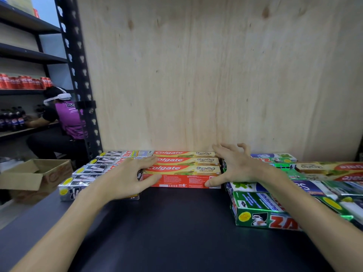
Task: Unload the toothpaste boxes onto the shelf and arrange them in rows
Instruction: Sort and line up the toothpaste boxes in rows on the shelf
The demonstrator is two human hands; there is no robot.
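Note:
Three red Colgate boxes (184,168) lie side by side in a row against the wooden back panel, on the dark shelf (176,222). My left hand (125,177) presses the left end of that row, fingers spread, thumb on the front box's face. At the right end, my right hand (233,167) does the same, its thumb on the front box's lower corner. Silver and black Zact boxes (92,173) lie in a row on the left. Green Zact boxes (261,211) and mixed boxes are piled on the right.
A black perforated upright (78,75) stands at the shelf's left. An open cardboard box (35,175) sits beyond the left edge. A person in a purple shirt (68,120) crouches by shelves of bottles and cans. More Colgate boxes (332,169) lie at far right.

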